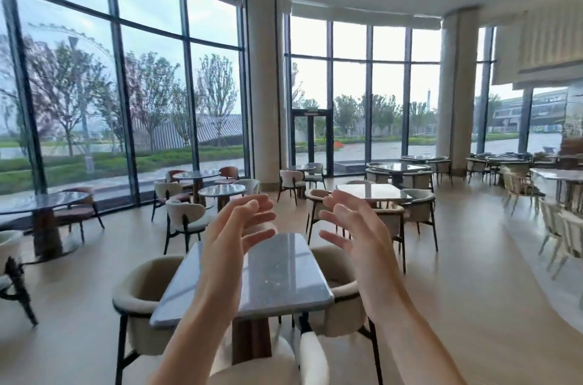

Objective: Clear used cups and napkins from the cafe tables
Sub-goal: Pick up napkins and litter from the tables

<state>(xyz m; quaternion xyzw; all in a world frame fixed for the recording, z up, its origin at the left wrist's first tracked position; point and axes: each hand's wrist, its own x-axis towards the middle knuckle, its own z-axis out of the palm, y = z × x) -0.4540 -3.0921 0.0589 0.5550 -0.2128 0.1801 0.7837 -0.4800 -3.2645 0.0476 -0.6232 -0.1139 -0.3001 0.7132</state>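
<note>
1. A rectangular desk (277, 271) with a glossy grey stone-like top and rounded corners is seen just below the hands; its long axis runs away from the camera.
2. Three cream padded chairs (138, 293) with dark thin legs are set round it.
3. The left hand (235, 231) and right hand (353, 231) are held up above the desk, palms facing each other, fingers loosely spread, grasping nothing.
4. No cup or napkin can be made out on this desk; the farther desks (372, 190) are perhaps too blurred to judge.
5. Two pale round pillars (263, 85) are seen against tall glass walls.
</note>
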